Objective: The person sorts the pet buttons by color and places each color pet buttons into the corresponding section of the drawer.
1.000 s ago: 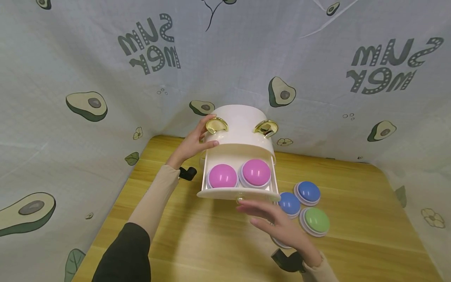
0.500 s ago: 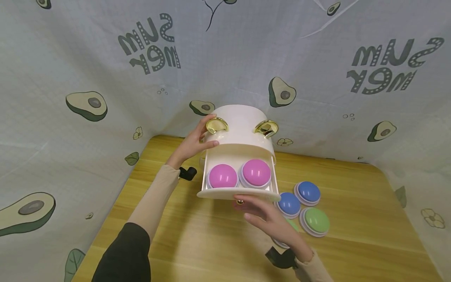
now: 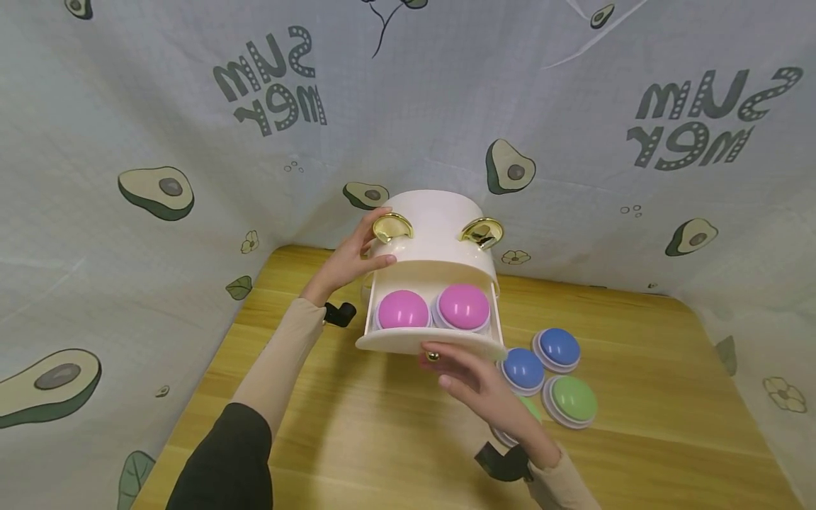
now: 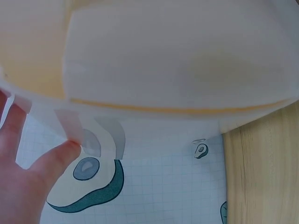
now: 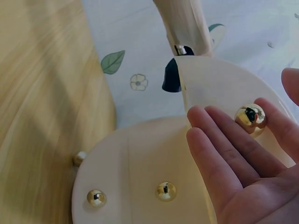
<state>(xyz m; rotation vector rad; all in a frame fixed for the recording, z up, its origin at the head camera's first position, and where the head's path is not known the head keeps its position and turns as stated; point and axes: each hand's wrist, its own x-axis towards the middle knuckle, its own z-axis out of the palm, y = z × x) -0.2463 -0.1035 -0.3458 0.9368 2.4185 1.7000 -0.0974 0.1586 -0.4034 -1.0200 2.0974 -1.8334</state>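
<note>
A cream storage box (image 3: 440, 265) with two gold ear-shaped pieces has its top drawer (image 3: 389, 342) pulled out. Two pink dome-topped buttons (image 3: 464, 307) on white bases lie inside. My left hand (image 3: 347, 263) rests against the box's left side, thumb and fingers spread beside one gold ear. In the left wrist view, the thumb (image 4: 58, 158) touches the glossy side. Straight fingers of my right hand (image 3: 468, 379) press the drawer front, with its gold knob (image 5: 250, 117) between two of them.
Right of the box on the wooden table (image 3: 656, 397) lie blue buttons (image 3: 559, 346) and green buttons (image 3: 574, 397), one partly behind the right hand. Below the open drawer, the box front bears further gold knobs (image 5: 166, 191). A patterned cloth (image 3: 574, 92) hangs close behind.
My right hand has moved left and up onto the drawer front around the knob. The drawer front with the pink buttons has shifted slightly inward. My left hand has stayed in place.
</note>
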